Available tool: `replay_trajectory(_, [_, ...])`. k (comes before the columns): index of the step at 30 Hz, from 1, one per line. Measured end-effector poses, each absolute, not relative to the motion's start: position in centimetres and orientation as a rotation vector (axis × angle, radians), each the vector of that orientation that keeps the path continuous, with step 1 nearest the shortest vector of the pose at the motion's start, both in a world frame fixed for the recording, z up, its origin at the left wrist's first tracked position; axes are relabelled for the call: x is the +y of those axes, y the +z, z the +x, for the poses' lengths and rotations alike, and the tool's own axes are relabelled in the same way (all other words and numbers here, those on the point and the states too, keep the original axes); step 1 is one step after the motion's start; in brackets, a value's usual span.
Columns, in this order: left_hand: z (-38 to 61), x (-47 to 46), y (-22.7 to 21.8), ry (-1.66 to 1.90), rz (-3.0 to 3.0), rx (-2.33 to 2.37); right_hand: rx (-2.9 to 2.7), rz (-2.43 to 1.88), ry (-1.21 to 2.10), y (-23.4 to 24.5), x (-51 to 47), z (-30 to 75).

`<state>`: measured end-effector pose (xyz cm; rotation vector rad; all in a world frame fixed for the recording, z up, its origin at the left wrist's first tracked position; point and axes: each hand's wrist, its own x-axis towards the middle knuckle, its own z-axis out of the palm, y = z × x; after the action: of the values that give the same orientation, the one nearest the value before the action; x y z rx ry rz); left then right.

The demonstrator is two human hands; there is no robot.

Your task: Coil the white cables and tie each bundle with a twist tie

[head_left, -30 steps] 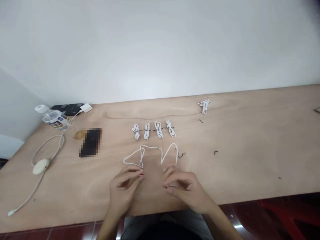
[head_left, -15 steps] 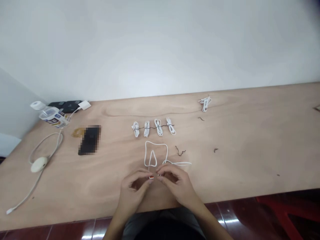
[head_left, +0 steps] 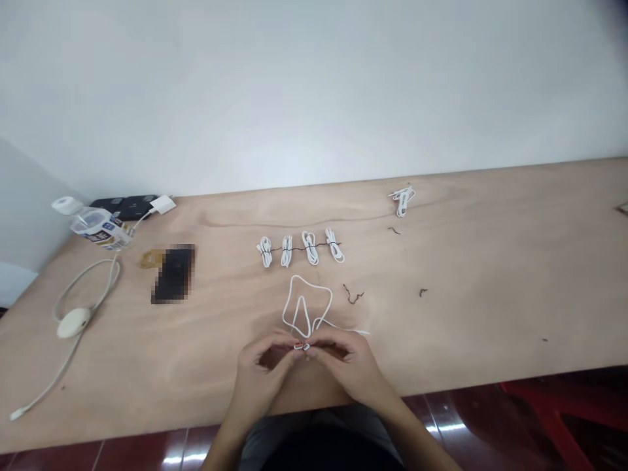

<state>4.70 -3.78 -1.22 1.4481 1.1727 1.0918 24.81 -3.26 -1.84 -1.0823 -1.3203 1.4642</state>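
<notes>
A loose white cable lies in loops on the wooden table in front of me. My left hand and my right hand meet at the near end of it, fingertips pinched together on the cable's two ends, where a small red-marked plug shows. Beyond the loops lies a row of several coiled white cables tied with dark twist ties. Another coiled white cable lies further back to the right.
Loose dark twist ties lie right of the loops. At the left are a lying plastic bottle, a black power strip, a white charger with cord and a dark blurred flat object. A white wall stands behind.
My hands came together from apart, bringing the cable's two ends to meet. The wide zigzag of cable folded into narrower loops at the middle.
</notes>
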Motion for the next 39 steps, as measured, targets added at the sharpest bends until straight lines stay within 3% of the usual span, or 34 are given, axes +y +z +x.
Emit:
replay_trajectory(18, [4.7,-4.1,-1.3,1.138,1.423,1.247,-1.205,-1.039,1.611,-1.5,-4.0,25.5])
replay_trajectory(24, [3.8,-4.2,0.0,0.803,1.680,1.292,-0.936,-0.972,1.724,-2.2,-5.8,28.2])
replay_trajectory(30, [3.9,-3.3,1.0,0.737,1.749,1.338,-0.923,-1.390,1.148,-1.9,-5.3,29.9])
replay_trajectory(36, [4.1,-3.0,1.1,0.682,1.742,1.345,-1.476,-1.883,0.548,-2.0,-3.5,30.9])
replay_trajectory(39, [4.2,-3.1,1.3,0.681,1.725,1.347,-1.721,-1.957,0.419,-2.5,-2.9,31.0])
